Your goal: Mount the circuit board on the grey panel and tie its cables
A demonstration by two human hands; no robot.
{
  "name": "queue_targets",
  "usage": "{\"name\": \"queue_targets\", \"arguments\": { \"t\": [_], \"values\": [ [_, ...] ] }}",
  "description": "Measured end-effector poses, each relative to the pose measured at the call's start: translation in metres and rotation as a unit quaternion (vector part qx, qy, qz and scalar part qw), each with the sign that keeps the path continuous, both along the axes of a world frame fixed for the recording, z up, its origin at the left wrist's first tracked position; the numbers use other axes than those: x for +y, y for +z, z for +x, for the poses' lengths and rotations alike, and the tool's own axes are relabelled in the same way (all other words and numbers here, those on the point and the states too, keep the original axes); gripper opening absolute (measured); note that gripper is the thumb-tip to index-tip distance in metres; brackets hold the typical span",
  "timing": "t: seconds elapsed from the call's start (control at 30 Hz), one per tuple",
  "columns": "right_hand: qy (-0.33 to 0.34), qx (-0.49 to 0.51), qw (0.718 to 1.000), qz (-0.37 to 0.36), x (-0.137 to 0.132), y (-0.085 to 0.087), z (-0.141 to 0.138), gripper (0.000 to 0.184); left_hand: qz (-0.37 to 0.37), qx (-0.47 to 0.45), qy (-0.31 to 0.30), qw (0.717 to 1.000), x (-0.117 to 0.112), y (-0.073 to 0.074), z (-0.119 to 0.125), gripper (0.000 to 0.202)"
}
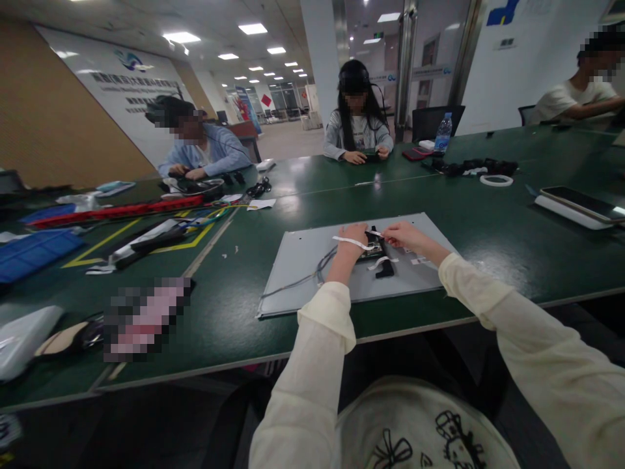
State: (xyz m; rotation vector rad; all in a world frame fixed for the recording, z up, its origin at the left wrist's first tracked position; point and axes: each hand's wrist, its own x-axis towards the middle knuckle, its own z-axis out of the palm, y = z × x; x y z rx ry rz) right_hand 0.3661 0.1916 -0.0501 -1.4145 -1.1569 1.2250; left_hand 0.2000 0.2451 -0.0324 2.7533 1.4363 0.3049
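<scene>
A flat light-grey panel (303, 273) lies on the table in front of me. On it sit a small green circuit board (375, 251) and a black bracket-like piece (385, 268). My left hand (352, 238) rests at the board's left side, fingers curled and largely hidden. A white strip (346, 241) crosses the back of this hand. With its fingertips pinched together, my right hand (404, 235) holds the end of another short white strip (375, 233) over the black piece's upper end. A further white strip (379, 262) lies across the lower part. Grey cables (297, 283) run leftward from the board.
Left on the green table (234, 260) are a blurred pink item (151, 319), a white box (27, 339), a blue tray (39, 254) and cables. A phone (581, 203), a white ring (497, 180) and a bottle (443, 133) stand or lie rightward. Several people sit around.
</scene>
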Motion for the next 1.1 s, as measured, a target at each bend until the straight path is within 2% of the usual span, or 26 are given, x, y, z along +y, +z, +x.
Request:
{"name": "queue_targets", "arguments": {
  "t": [0.17,0.27,0.4,0.47,0.53,0.63,0.73,0.8,0.9,1.1],
  "values": [
    [0.008,-0.015,1.0,0.002,-0.002,0.003,0.001,0.014,-0.012,0.028,0.004,1.0,-0.001,0.002,0.001,0.038],
    [-0.011,-0.029,0.999,-0.012,-0.004,0.004,0.0,0.003,-0.015,0.039,0.01,0.999,-0.002,0.003,0.001,0.038],
    [-0.042,-0.071,0.997,0.003,-0.005,0.003,-0.001,0.041,-0.02,0.049,0.01,0.999,-0.003,0.006,0.001,0.039],
    [-0.037,-0.138,0.989,0.029,-0.006,0.0,-0.001,0.048,-0.029,0.062,0.009,0.998,-0.004,0.008,0.001,0.04],
    [-0.027,-0.246,0.967,0.067,-0.007,-0.002,-0.003,0.044,-0.036,0.069,0.007,0.997,-0.004,0.009,0.0,0.041],
    [-0.004,-0.421,0.898,0.123,-0.01,-0.001,-0.008,0.041,-0.046,0.068,0.009,0.997,-0.004,0.01,-0.001,0.041],
    [0.007,-0.547,0.829,0.111,-0.014,0.003,-0.016,0.046,-0.058,0.07,0.014,0.996,-0.003,0.009,-0.002,0.043],
    [0.01,-0.594,0.799,0.094,-0.017,0.006,-0.02,0.048,-0.068,0.071,0.015,0.995,-0.002,0.008,-0.002,0.046],
    [0.015,-0.621,0.779,0.089,-0.02,0.008,-0.022,0.048,-0.083,0.069,0.018,0.994,0.0,0.007,-0.001,0.047],
    [0.016,-0.631,0.771,0.085,-0.023,0.005,-0.017,0.046,-0.087,0.053,0.014,0.995,0.002,0.003,-0.002,0.049]
  ]
}}
